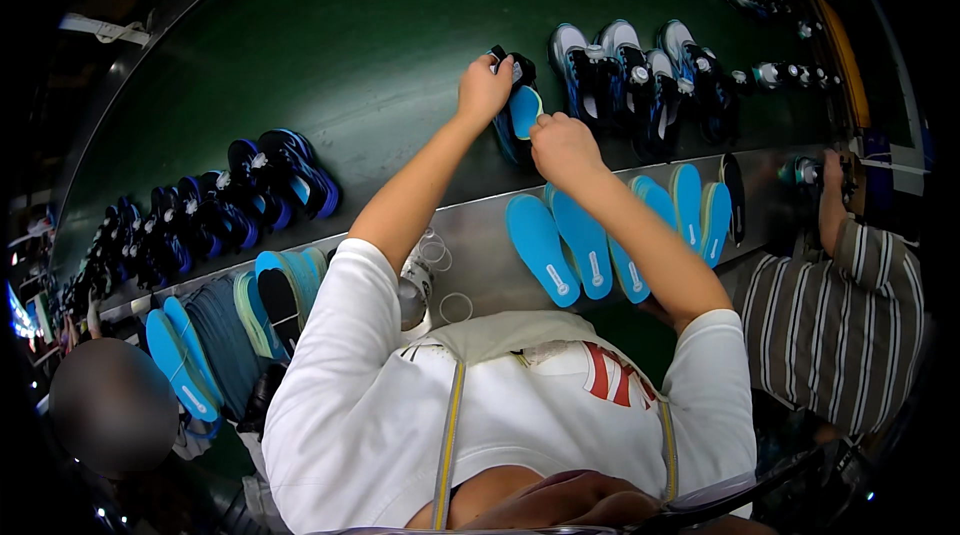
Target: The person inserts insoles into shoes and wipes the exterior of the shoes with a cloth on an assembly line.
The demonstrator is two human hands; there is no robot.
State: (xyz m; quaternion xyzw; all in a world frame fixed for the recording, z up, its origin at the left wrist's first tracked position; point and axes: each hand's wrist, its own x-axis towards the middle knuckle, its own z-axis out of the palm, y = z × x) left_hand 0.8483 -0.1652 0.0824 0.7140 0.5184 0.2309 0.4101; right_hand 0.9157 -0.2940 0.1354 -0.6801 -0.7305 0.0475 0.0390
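- Left hand point(486, 87)'s got its fingers wrapped on the far end of a dark shoe point(508, 143)
- Right hand point(565, 147)'s pinching a blue insole point(523, 113) by its right edge
- Insole's between both hands, against the shoe, from where I'm standing

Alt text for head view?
Left hand holds a dark shoe while the right hand grips a blue insole at the shoe's opening. Other shoes line the green surface on both sides; more blue insoles lie nearer the camera.
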